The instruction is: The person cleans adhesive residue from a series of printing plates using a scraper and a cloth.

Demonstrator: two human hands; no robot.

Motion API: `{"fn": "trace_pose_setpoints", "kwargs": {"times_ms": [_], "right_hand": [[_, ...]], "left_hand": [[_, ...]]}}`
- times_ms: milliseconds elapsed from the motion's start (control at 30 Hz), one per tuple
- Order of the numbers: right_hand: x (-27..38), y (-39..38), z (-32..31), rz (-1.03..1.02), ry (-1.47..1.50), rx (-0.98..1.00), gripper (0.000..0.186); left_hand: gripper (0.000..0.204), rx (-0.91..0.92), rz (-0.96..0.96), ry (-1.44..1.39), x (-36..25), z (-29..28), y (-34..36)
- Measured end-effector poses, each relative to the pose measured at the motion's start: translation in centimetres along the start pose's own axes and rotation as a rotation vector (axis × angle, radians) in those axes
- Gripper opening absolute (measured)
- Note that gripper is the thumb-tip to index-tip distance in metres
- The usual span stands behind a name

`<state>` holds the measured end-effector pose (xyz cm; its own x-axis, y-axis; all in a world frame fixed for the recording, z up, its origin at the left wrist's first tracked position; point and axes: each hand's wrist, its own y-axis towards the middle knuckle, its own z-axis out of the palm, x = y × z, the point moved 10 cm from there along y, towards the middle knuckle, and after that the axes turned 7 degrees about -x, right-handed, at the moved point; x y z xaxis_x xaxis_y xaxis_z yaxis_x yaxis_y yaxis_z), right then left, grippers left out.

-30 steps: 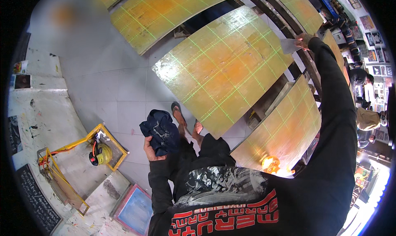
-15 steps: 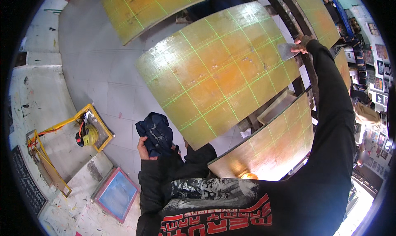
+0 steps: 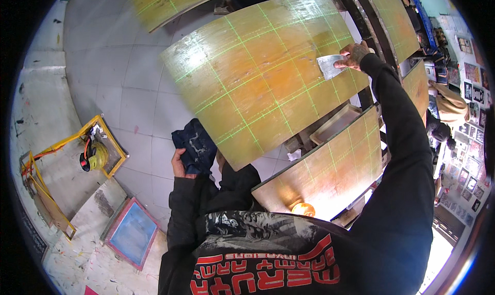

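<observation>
In the head view, holding the two hands well apart. Clamping the right hand [image 3: 353,56] on a pale grey scraper [image 3: 328,68], pinching its right end between thumb and fingers, and poising it over the far right part of a large yellow panel [image 3: 258,83] ruled in green; being unable to tell contact from a narrow gap. Clasping a bunched blue cloth [image 3: 196,145] in the left hand [image 3: 178,163], just beside the panel's near left edge, above the tiled floor [image 3: 136,104].

Looking around, seeing another ruled panel at the far left, one at the near right [image 3: 330,166] and one at the far right, past a dark rail [image 3: 376,21]. Between the middle and near right panels, finding a shallow tray [image 3: 336,124] and a white scrap [image 3: 294,154]. Beside the black shirt, spotting a round orange thing [image 3: 303,209], partly hidden. At the left, seeing a yellow frame [image 3: 118,165] around a yellow-green coil [image 3: 98,157] and, nearer, a pink-edged blue screen [image 3: 132,232]. Blocking sight toward the right with the black right sleeve [image 3: 399,125].
</observation>
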<state>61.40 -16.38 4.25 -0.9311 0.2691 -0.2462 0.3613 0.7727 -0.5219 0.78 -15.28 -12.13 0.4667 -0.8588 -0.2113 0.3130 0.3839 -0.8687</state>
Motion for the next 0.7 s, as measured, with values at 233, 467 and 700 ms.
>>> {"fn": "trace_pose_setpoints", "kwargs": {"times_ms": [233, 467, 700], "right_hand": [[6.0, -1.4, -0.1, 0.013, 0.039, 0.057, 0.080], [12.4, -2.6, 0.3, 0.061, 0.086, 0.086, 0.080], [19.6, -4.9, -2.6, 0.009, -0.033, 0.074, 0.082]], "left_hand": [[0.036, 0.083, -0.043, -0.001, 0.7, 1.2, 1.7], [0.035, 0.208, -0.154, -0.076, 1.3, 3.6, 1.3], [0.034, 0.248, -0.190, -0.057, 1.1, 4.3, 2.0]]}}
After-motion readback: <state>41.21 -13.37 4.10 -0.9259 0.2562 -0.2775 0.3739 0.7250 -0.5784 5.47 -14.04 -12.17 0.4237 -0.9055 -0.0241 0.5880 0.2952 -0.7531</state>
